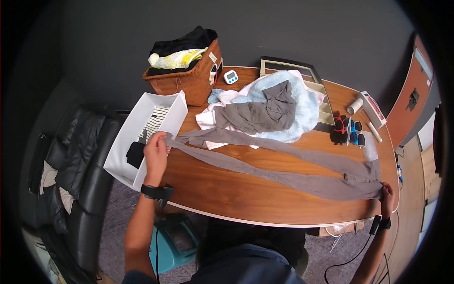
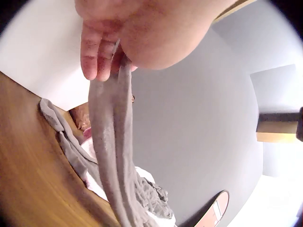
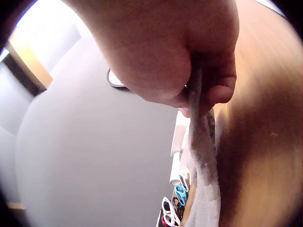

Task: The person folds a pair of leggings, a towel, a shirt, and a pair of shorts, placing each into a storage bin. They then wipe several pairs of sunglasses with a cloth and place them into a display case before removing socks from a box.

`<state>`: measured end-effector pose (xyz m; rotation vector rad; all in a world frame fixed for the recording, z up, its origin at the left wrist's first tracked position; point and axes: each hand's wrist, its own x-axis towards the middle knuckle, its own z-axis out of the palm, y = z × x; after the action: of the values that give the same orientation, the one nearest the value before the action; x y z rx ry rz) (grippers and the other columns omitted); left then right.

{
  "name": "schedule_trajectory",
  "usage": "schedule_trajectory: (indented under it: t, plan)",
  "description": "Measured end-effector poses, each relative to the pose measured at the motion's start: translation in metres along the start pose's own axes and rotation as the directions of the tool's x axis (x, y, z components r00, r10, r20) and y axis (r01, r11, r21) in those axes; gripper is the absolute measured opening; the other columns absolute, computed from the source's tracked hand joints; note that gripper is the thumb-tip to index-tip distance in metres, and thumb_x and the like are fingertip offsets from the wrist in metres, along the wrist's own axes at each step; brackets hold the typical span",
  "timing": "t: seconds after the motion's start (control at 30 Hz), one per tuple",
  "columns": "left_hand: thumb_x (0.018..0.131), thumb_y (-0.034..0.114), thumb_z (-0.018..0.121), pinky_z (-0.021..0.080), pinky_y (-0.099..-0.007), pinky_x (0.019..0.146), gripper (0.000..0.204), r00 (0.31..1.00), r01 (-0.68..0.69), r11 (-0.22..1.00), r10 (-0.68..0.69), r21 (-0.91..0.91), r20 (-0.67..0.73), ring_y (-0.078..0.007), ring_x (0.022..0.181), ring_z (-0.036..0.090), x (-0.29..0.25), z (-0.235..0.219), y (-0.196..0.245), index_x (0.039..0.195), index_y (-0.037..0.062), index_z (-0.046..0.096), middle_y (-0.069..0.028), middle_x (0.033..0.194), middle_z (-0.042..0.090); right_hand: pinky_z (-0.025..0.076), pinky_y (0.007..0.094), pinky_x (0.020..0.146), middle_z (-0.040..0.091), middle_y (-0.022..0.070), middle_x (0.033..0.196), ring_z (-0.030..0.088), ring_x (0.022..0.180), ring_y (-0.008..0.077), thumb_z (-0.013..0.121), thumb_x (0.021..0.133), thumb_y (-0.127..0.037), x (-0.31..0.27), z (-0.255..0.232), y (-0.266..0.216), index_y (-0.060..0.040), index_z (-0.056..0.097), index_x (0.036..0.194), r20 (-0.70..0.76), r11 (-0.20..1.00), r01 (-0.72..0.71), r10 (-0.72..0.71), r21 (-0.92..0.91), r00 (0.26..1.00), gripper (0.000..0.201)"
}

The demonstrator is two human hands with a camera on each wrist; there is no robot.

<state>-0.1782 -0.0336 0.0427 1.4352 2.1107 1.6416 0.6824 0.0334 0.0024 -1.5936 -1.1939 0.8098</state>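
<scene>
A pair of long grey leggings (image 1: 302, 182) stretches across the front of the wooden table. My left hand (image 1: 155, 158) pinches the end of one leg beside the white box; in the left wrist view that leg (image 2: 111, 113) hangs taut from the fingers (image 2: 89, 59). The other leg (image 2: 75, 146) lies slack on the table. At the table's right edge, my right hand (image 1: 387, 199) grips a corner of the waist end. The right wrist view shows this grey cloth (image 3: 203, 161) running down from between thumb and fingers, part of it hidden in the grip.
A white box (image 1: 124, 125) with folded clothes stands at left, below a brown basket (image 1: 172, 85) of clothes. Behind the leggings, a grey garment (image 1: 255, 116) lies on light towels (image 1: 307, 111). A timer (image 1: 230, 77), divided tray (image 1: 326, 97) and several sunglasses (image 1: 355, 137) sit farther back.
</scene>
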Motion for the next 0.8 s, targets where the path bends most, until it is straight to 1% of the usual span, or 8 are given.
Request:
schedule_trajectory:
  t: [0.07,0.13,0.23,0.3,0.37,0.5,0.57,0.8]
  plan:
    - [0.097,0.004,0.047,0.051,-0.0279,0.052,0.02,0.999,0.008,0.997,-0.011,-0.07,-0.036,-0.0138,0.057,0.061,-0.006,-0.004,-0.001,0.107,0.0008,0.064,-0.011,0.081,0.062,0.035,0.0171,0.045,0.053,-0.0067,0.082,0.047,0.061,0.0012,0.051,0.097,-0.017,0.001,-0.01,0.0,-0.0087,0.062,0.107,0.009,0.999,-0.032,0.033,-0.016,0.999,0.016]
    - [0.096,0.003,0.046,0.051,-0.028,0.052,0.02,0.987,0.117,0.989,-0.126,0.088,0.102,-0.0146,0.058,0.062,-0.014,-0.009,-0.013,0.107,0.0008,0.063,-0.0121,0.078,0.063,0.035,0.0178,0.047,0.054,-0.0067,0.083,0.048,0.064,0.0015,0.051,0.098,-0.018,0.002,-0.015,0.004,-0.0094,0.062,0.107,0.021,0.997,-0.068,0.068,-0.029,0.997,0.017]
    - [0.094,0.0,0.046,0.051,-0.0284,0.051,0.02,0.975,0.083,0.985,-0.112,0.151,0.192,-0.015,0.055,0.061,-0.022,-0.007,-0.037,0.104,0.001,0.063,-0.0114,0.075,0.062,0.035,0.0184,0.046,0.054,-0.0055,0.084,0.05,0.067,0.0026,0.05,0.097,-0.016,0.004,-0.011,0.011,-0.0087,0.061,0.107,0.025,0.99,-0.102,0.104,-0.093,0.994,0.017]
    - [0.091,-0.001,0.048,0.052,-0.0316,0.057,0.018,0.963,0.108,0.975,-0.151,0.195,0.221,-0.0209,0.061,0.064,-0.023,-0.007,-0.043,0.101,0.0008,0.062,-0.0139,0.077,0.063,0.036,0.0191,0.051,0.053,-0.005,0.084,0.049,0.071,0.0042,0.052,0.095,-0.014,0.002,-0.007,0.011,-0.0078,0.062,0.106,0.033,0.995,-0.096,0.095,0.025,0.995,0.016]
    - [0.087,0.004,0.055,0.052,-0.0358,0.069,0.015,0.961,-0.016,0.958,-0.065,0.286,0.27,-0.0289,0.076,0.065,-0.02,-0.008,-0.057,0.1,0.0002,0.062,-0.0177,0.085,0.064,0.036,0.0194,0.055,0.052,-0.0051,0.084,0.047,0.072,0.0045,0.054,0.094,-0.014,0.011,-0.017,0.021,-0.0074,0.062,0.106,0.039,0.996,-0.082,0.083,-0.044,0.996,0.016]
    - [0.083,0.009,0.063,0.05,-0.039,0.079,0.022,0.951,-0.059,0.941,-0.049,0.334,0.306,-0.0351,0.091,0.063,-0.021,-0.004,-0.039,0.103,0.0,0.06,-0.0207,0.095,0.064,0.036,0.0201,0.066,0.051,-0.0052,0.085,0.043,0.074,0.0044,0.058,0.092,-0.012,0.01,-0.018,0.022,-0.0063,0.063,0.104,0.045,0.961,-0.01,0.023,-0.277,0.999,0.015]
    - [0.08,0.013,0.07,0.05,-0.0404,0.082,0.031,0.922,-0.066,0.927,-0.085,0.368,0.379,-0.0364,0.096,0.063,-0.02,-0.004,-0.032,0.106,0.0006,0.058,-0.0214,0.1,0.064,0.035,0.0195,0.065,0.05,-0.0055,0.084,0.043,0.075,0.0043,0.058,0.09,-0.009,0.005,-0.012,0.014,-0.0059,0.062,0.104,0.085,0.971,-0.034,0.056,-0.239,0.995,0.016]
    - [0.084,0.001,0.056,0.049,-0.0495,0.082,0.026,0.927,-0.144,0.863,-0.054,0.485,0.372,-0.0447,0.095,0.061,-0.019,-0.002,-0.04,0.11,-0.001,0.056,-0.0244,0.098,0.065,0.04,0.0219,0.066,0.058,-0.0012,0.085,0.051,0.075,0.0075,0.056,0.086,-0.005,0.012,-0.036,0.038,-0.0059,0.062,0.103,0.079,0.941,0.071,-0.047,-0.331,0.996,0.018]
